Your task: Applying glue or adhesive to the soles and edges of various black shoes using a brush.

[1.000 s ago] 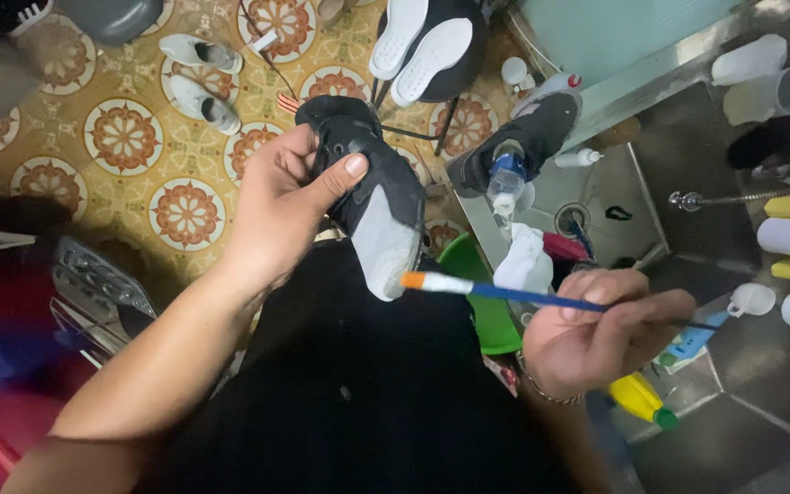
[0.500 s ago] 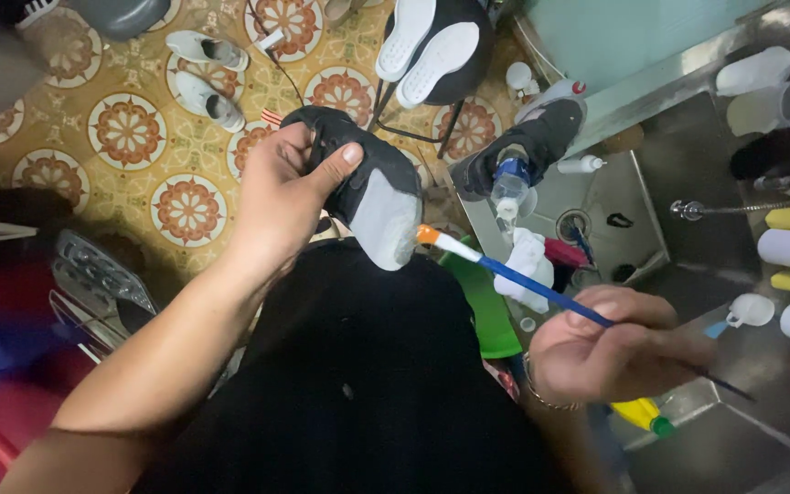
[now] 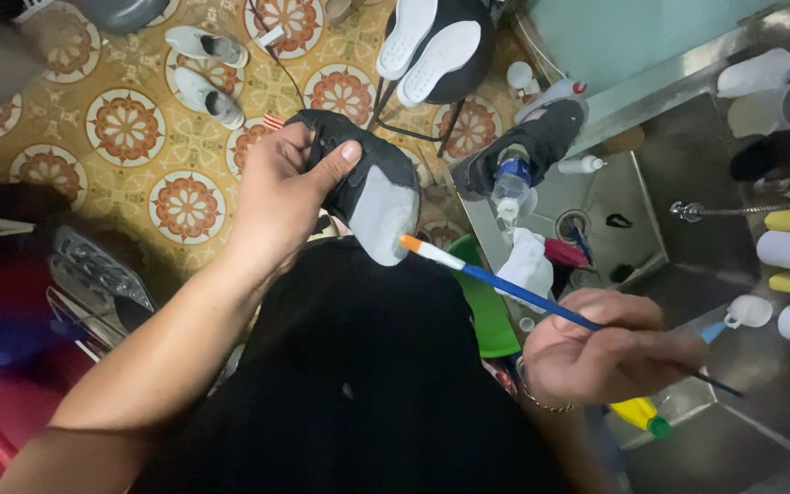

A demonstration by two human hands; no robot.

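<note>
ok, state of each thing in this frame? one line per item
left hand: gripping the black shoe
black shoe with grey-white toe: held up, toe toward the brush
right hand: gripping the brush handle
blue-handled paintbrush with orange bristles: tip at the shoe's toe
white insoles: lying on the dark stool
pair of white shoes: on the floor

Left hand [image 3: 287,187] grips black shoe [image 3: 358,178], grey sole up, over patterned tile floor [image 3: 130,128]; right hand [image 3: 610,352] holds blue-handled brush [image 3: 505,285], orange bristles touching sole edge; steel sink [image 3: 628,206] beyond right hand.
</note>
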